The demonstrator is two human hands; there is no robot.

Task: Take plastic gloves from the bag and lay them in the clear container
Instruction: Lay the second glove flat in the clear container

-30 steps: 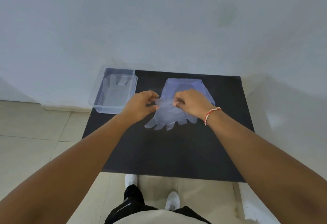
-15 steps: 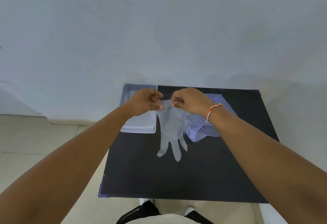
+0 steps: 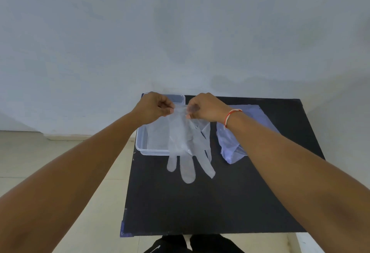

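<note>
Nearest to me, at the bottom edge of the view, I see dark trousers and, just beyond them, the near edge of a square black tabletop [image 3: 210, 202]. Two bare forearms reach forward from the lower corners and meet over the far half of that surface.

Above the middle of the table hangs a thin, translucent plastic glove [image 3: 185, 142], cuff up and fingers pointing down toward me. Its fingertips dangle in front of the dark surface; I cannot tell whether they touch it.

To the right of the glove lies a crumpled, pale bluish plastic bag [image 3: 230, 144], flat on the table, partly hidden by the right forearm.

Behind the glove, at the table's far left corner, sits a shallow, clear rectangular plastic container [image 3: 143, 146]. The glove's upper part hangs in front of it.

Farther up, the left hand [image 3: 154, 107] pinches the glove's cuff on one side between thumb and fingers, the other fingers curled. The right hand [image 3: 206, 107] pinches the opposite side in the same way. A red-and-white thread bracelet [image 3: 230, 115] circles the right wrist.

Beyond everything stands a plain pale wall [image 3: 180, 32], with light floor tiles [image 3: 60, 152] to the left.
</note>
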